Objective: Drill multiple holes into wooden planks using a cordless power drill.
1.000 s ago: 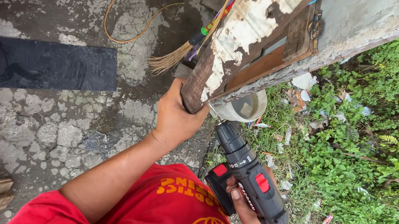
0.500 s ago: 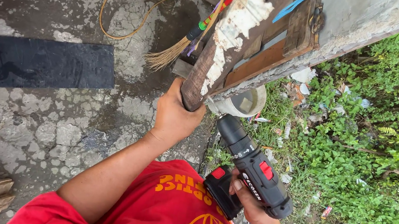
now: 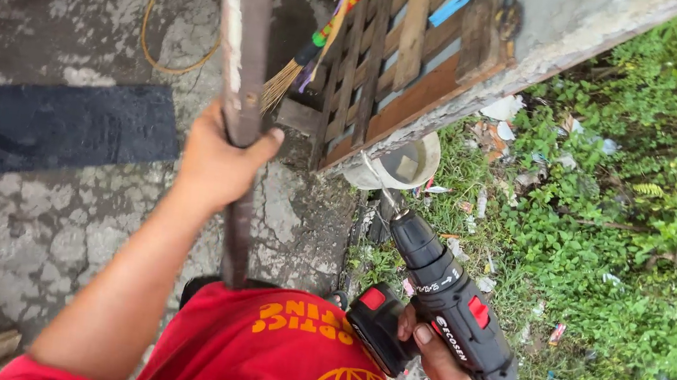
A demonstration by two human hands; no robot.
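1. Left hand (image 3: pixel 216 161) wraps tight round a long weathered wooden plank (image 3: pixel 245 73), held upright over cracked concrete.
2. Right hand (image 3: pixel 438 360) grips a black-and-red cordless drill (image 3: pixel 437 303).
3. Brown wooden lattice panel (image 3: pixel 399 59), straw broom (image 3: pixel 302 68) and white bucket (image 3: pixel 402 168) crowd ahead.

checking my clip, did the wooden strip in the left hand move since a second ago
Yes. The wooden strip has swung away from the wooden lattice, gripped by the left hand.
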